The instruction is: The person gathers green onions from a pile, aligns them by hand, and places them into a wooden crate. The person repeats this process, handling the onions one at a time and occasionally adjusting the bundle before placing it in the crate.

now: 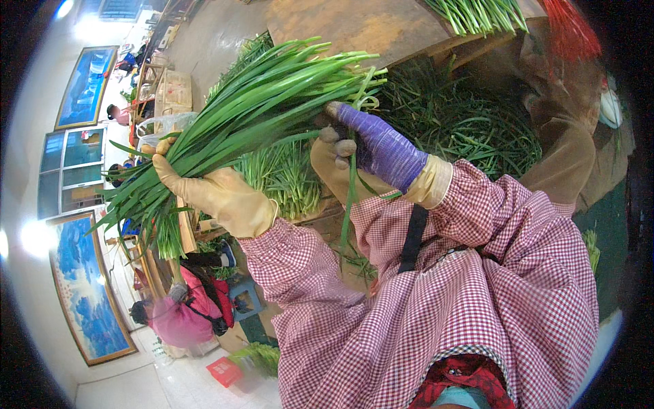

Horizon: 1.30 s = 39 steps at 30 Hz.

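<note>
A large bunch of long green garlic chives (pixel 255 110) spans the space between my hands, pale cut ends at the upper right, leaf tips at the lower left. My left hand (pixel 217 197), in a cream rubber glove, is closed around the leafy part. My right hand (pixel 375 143), in a purple knit glove with grey fingertips over a cream glove, is at the bunch's lower edge near the cut ends. Its fingers are curled at some loose leaves (pixel 351 189) that hang down; a leaf is looped beside the cut ends.
A wooden table (pixel 337 25) lies ahead, with another chive bunch (pixel 480 15) and red ties (pixel 572 30). Loose leaves (pixel 470 122) are heaped below its edge. More chives (pixel 286 179) lie behind my hands. A co-worker in pink (pixel 184 317) sits at the lower left near a blue stool (pixel 245 296).
</note>
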{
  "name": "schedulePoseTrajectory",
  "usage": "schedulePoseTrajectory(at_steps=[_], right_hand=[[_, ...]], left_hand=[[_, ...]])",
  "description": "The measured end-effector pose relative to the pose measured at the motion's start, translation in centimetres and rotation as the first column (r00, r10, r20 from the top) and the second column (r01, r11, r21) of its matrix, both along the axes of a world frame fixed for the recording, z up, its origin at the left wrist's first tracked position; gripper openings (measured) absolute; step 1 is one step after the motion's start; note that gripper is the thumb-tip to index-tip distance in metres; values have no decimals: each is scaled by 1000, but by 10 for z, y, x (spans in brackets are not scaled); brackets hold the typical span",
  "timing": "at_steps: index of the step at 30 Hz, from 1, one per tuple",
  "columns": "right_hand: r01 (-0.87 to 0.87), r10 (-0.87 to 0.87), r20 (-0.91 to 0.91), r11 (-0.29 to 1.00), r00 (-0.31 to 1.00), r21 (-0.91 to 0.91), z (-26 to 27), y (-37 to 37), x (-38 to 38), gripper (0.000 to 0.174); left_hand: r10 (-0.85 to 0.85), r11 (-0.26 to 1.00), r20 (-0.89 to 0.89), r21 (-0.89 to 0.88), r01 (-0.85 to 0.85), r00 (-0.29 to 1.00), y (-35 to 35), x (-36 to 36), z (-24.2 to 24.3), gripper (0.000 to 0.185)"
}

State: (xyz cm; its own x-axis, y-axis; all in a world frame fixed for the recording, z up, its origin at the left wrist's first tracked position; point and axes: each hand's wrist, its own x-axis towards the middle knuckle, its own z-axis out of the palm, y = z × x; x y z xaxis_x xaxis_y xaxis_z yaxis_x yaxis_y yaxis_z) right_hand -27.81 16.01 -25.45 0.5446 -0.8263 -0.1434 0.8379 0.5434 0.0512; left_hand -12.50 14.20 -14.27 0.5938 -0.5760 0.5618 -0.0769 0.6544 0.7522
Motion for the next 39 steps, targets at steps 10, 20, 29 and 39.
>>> schedulePoseTrajectory(at_steps=[10, 20, 29, 39], right_hand=[[116, -115, 23, 988, 993, -99, -24, -3, -2, 24], [-94, 36, -233, 965, 972, -243, -37, 9, -36, 31], [99, -236, -746, 969, 622, -225, -97, 2, -141, 28], [-93, -301, -690, 877, 658, -471, -43, 7, -44, 45]], left_hand=[[-193, 981, -184, -8, 195, 964, -18, 35, -9, 24], [-106, 993, 164, 64, 97, 981, -13, 44, -2, 26], [90, 958, 691, 137, -252, 717, -3, 74, -4, 40], [120, 946, 503, 203, -253, 856, -4, 51, -4, 42]])
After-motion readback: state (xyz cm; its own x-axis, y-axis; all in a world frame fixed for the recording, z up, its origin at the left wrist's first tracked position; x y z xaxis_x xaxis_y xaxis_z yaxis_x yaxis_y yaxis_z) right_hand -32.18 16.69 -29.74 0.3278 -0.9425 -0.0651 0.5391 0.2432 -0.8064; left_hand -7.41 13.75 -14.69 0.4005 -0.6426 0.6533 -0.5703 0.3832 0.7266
